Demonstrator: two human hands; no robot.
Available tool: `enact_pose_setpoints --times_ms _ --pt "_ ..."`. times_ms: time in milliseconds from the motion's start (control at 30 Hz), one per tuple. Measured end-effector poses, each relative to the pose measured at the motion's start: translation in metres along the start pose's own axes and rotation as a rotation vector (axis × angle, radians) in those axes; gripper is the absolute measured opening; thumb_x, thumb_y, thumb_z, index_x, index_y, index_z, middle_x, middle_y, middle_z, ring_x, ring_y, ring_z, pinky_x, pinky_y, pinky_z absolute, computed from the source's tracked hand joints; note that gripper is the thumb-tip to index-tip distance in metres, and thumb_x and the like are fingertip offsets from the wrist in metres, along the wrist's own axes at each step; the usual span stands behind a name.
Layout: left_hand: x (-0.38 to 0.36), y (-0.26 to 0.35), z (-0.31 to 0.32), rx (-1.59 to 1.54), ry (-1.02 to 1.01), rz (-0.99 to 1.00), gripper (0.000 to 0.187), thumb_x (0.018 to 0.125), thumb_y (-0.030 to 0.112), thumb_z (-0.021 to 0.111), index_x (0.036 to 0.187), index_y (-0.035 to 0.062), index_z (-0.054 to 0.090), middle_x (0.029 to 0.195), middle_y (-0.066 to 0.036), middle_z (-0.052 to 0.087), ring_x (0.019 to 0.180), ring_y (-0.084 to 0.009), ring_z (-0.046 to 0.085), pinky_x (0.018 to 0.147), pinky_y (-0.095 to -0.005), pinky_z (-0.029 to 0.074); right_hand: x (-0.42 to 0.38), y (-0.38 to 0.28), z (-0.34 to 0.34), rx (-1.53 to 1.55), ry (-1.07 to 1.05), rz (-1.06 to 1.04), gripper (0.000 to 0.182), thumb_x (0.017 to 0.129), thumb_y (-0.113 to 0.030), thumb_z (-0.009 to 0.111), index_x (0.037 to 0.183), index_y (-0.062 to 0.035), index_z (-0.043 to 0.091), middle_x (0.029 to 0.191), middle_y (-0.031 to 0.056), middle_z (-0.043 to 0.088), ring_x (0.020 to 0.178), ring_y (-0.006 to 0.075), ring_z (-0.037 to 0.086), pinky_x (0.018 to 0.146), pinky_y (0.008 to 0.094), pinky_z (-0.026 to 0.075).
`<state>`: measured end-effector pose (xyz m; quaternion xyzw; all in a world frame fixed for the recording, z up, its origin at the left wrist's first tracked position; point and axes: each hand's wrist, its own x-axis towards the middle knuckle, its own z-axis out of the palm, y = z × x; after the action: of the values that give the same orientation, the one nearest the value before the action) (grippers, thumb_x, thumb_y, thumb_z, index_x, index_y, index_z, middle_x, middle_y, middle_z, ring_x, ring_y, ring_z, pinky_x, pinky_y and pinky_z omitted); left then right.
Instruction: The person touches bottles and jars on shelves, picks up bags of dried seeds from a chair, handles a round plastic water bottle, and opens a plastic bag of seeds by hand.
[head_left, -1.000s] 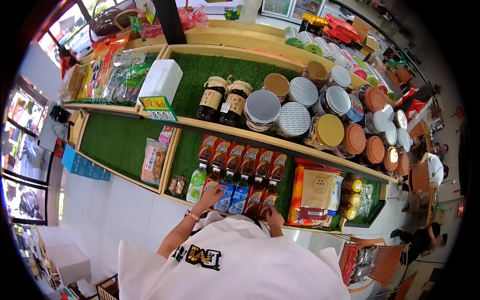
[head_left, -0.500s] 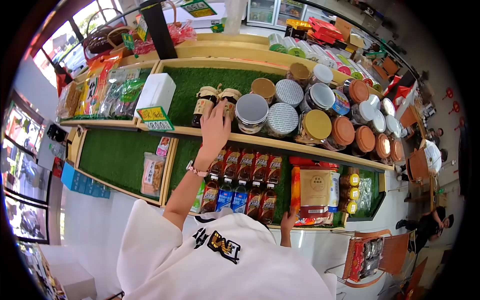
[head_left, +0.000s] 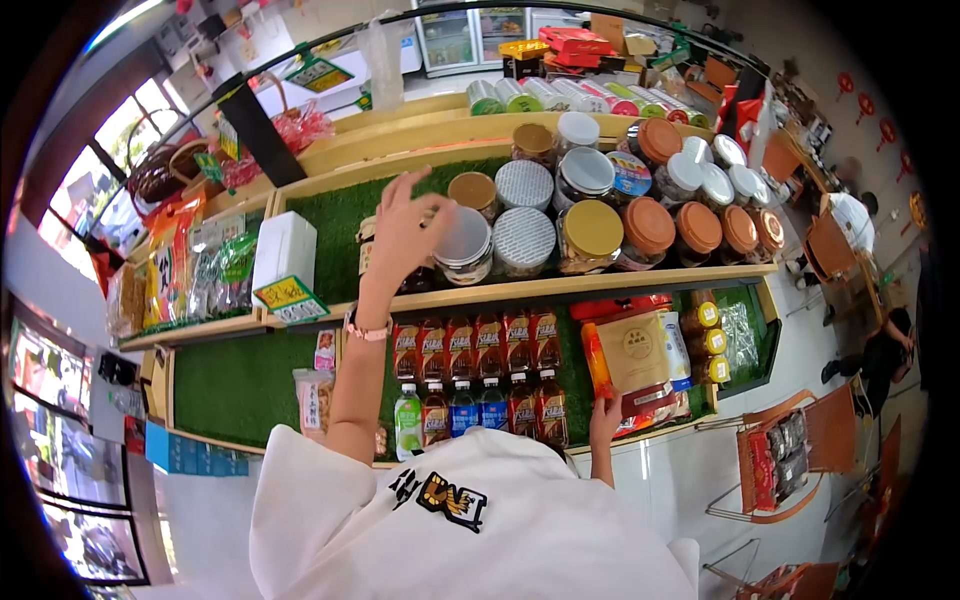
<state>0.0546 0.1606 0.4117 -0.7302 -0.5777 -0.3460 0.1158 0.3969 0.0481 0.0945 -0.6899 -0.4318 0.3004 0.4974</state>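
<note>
My left hand (head_left: pixel 403 228) is raised over the upper shelf with bent fingers apart and nothing visible in them. It hovers beside a grey-lidded jar (head_left: pixel 464 240) and partly hides dark jars with tan labels (head_left: pixel 368 245). At the lower tray's front edge, my right hand (head_left: pixel 604 418) has its fingers closed on the lower end of an orange packet (head_left: pixel 597 360). Against that packet lies a brown paper bag (head_left: pixel 636 350) with a round label, tilted, and a dark red packet (head_left: pixel 647 398) is just below it.
More lidded jars (head_left: pixel 590 235) crowd the upper shelf's right. Bottles (head_left: pixel 493 405) stand in the lower tray. A white box (head_left: pixel 285 252) with a green price sign (head_left: pixel 291 299) sits left, by bagged goods (head_left: pixel 205 265). Chairs (head_left: pixel 785 455) and people (head_left: pixel 885 345) are at right.
My left hand has lifted off the tan-labelled jars and moved slightly left, its fingers now more bent. The orange packet and brown bag have tilted at my right hand. The view has shifted.
</note>
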Motion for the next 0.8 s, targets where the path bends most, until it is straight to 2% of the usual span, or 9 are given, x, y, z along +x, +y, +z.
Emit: enact_pose_setpoints --times_ms 100,200,267,333,400,533,600,733,800 --pt "0.035 -0.006 0.028 -0.183 0.049 -0.07 0.02 0.074 0.024 0.051 0.086 0.0117 0.06 0.117 -0.011 0.041 0.11 -0.0311 0.033 0.088 -0.0432 0.028 0.009 -0.043 0.015 0.002 -0.1 -0.224 0.023 0.076 -0.009 0.047 0.099 -0.0052 0.048 0.06 0.0082 0.05 0.053 0.0153 0.047 0.052 0.027 0.039" --pt "0.033 0.001 0.053 0.128 -0.048 -0.026 0.02 0.075 0.026 0.05 0.087 0.0122 0.059 0.113 -0.011 0.044 0.106 -0.0303 0.037 0.085 -0.0441 0.031 0.008 -0.134 0.023 0.031 -0.256 -0.298 0.022 0.075 -0.006 0.047 0.097 -0.0051 0.049 0.06 0.0078 0.048 0.053 0.0137 0.045 0.052 0.0247 0.038" --pt "0.03 0.008 0.061 0.147 0.077 -0.052 0.023 0.077 0.031 0.047 0.086 0.0118 0.058 0.114 -0.01 0.042 0.105 -0.0298 0.038 0.083 -0.0448 0.033 0.011 -0.186 0.03 0.047 -0.298 -0.431 0.024 0.075 -0.005 0.05 0.099 -0.0048 0.049 0.067 0.0061 0.048 0.058 0.013 0.046 0.053 0.0221 0.037" --pt "0.024 0.011 0.073 0.137 0.037 -0.181 0.028 0.077 0.035 0.047 0.091 0.012 0.054 0.117 -0.01 0.04 0.107 -0.0298 0.036 0.083 -0.046 0.033 0.023 -0.234 0.044 -0.051 -0.185 -0.754 0.026 0.073 -0.004 0.053 0.099 -0.0059 0.05 0.079 0.0083 0.051 0.065 0.0181 0.05 0.056 0.0261 0.04" --pt "0.022 0.014 0.07 0.193 0.062 -0.149 0.028 0.077 0.035 0.048 0.094 0.0126 0.052 0.115 -0.012 0.042 0.106 -0.0304 0.037 0.082 -0.0466 0.034 0.03 -0.269 0.054 -0.07 -0.142 -0.951 0.025 0.071 -0.007 0.054 0.096 -0.0054 0.051 0.092 0.01 0.05 0.074 0.0232 0.051 0.06 0.0307 0.043" --pt "0.021 0.015 0.065 0.149 0.047 -0.125 0.03 0.078 0.036 0.046 0.094 0.0118 0.052 0.115 -0.013 0.042 0.104 -0.0307 0.039 0.082 -0.0457 0.034 0.043 -0.287 0.086 -0.415 -0.14 -1.039 0.028 0.07 -0.011 0.054 0.096 -0.0044 0.05 0.098 0.0106 0.047 0.075 0.0246 0.053 0.06 0.0331 0.046" --pt "0.021 0.015 0.066 0.151 0.066 -0.14 0.029 0.077 0.035 0.047 0.092 0.0108 0.053 0.115 -0.013 0.042 0.104 -0.0302 0.039 0.082 -0.0449 0.034 0.047 -0.305 0.095 -0.535 -0.246 -0.911 0.033 0.069 -0.013 0.054 0.1 -0.0042 0.047 0.1 0.0104 0.046 0.08 0.0267 0.052 0.062 0.0355 0.046" --pt "0.02 0.017 0.063 0.104 0.053 -0.119 0.03 0.078 0.035 0.046 0.093 0.0097 0.053 0.109 -0.012 0.047 0.1 -0.0286 0.043 0.08 -0.0434 0.035 0.086 -0.334 0.122 -0.421 -0.188 -1.035 0.038 0.07 -0.012 0.051 0.106 -0.0061 0.041 0.096 0.0117 0.048 0.081 0.0268 0.053 0.061 0.0365 0.046" --pt "0.018 0.009 0.07 0.176 0.051 -0.088 0.03 0.077 0.035 0.046 0.093 0.0103 0.052 0.107 -0.01 0.048 0.098 -0.028 0.044 0.08 -0.0424 0.035 0.107 -0.335 0.137 -0.681 -0.333 -0.849 0.039 0.07 -0.011 0.049 0.108 -0.006 0.04 0.094 0.0118 0.051 0.081 0.0272 0.053 0.062 0.0357 0.046"
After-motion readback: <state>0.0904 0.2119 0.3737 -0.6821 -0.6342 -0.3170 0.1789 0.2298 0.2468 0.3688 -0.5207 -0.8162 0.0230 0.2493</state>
